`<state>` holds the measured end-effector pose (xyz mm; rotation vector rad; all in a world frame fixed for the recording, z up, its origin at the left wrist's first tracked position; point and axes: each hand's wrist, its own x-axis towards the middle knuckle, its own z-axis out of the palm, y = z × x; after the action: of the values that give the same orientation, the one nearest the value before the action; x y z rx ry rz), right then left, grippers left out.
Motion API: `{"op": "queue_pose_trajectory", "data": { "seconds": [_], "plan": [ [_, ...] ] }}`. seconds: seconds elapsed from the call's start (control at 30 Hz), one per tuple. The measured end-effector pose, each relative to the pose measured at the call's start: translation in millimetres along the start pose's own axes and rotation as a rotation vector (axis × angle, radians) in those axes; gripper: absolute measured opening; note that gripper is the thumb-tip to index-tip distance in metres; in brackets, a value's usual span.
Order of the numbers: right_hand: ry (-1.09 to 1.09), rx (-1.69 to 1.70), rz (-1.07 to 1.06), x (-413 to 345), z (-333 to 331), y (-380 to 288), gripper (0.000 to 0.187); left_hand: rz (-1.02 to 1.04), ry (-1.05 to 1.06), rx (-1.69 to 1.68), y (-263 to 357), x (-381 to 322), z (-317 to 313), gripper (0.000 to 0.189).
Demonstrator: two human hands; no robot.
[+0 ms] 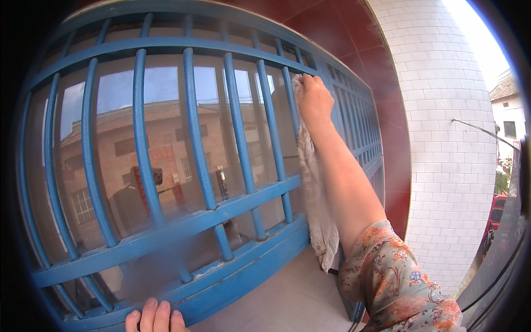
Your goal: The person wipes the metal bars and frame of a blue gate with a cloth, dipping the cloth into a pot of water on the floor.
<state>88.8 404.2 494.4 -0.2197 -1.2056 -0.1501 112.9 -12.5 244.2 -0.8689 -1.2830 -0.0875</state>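
My right hand (317,99) is raised at the upper right end of a blue metal window grille (191,124). It pinches the top of a worn greyish towel-like cloth (313,195), which hangs down beside the last bars and past the lower rails. A floral sleeve (390,265) covers that upper arm. At the bottom edge of the view, only the fingers of my left hand (155,316) show, next to the grille's bottom rail (249,269). The palm is out of sight, so whether it grips anything is unclear.
Behind the bars, window glass (166,116) reflects a brick building and sky. Dark red tiles (390,137) frame the opening, beside a white-tiled wall (448,166). Another blue barred section (356,116) continues to the right. A thin rod (477,126) juts from the white wall near grey mesh (493,265).
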Motion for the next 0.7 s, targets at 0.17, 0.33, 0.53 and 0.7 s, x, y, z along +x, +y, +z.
{"op": "queue_pose_trajectory", "data": {
  "seconds": [0.17,0.33,0.53,0.7],
  "plan": [
    [0.059,0.072,0.008,-9,5,3,0.012,-0.002,-0.003,-0.008,1,0,1,0.014],
    [0.064,0.124,-0.003,-12,5,5,0.009,0.003,0.013,0.046,2,0,1,0.013],
    [0.179,0.347,0.049,-9,3,3,0.009,0.012,0.024,0.061,3,-1,3,0.013],
    [0.098,0.308,0.076,0,5,6,0.006,0.012,-0.007,0.062,6,1,0,0.013]
  ]
}}
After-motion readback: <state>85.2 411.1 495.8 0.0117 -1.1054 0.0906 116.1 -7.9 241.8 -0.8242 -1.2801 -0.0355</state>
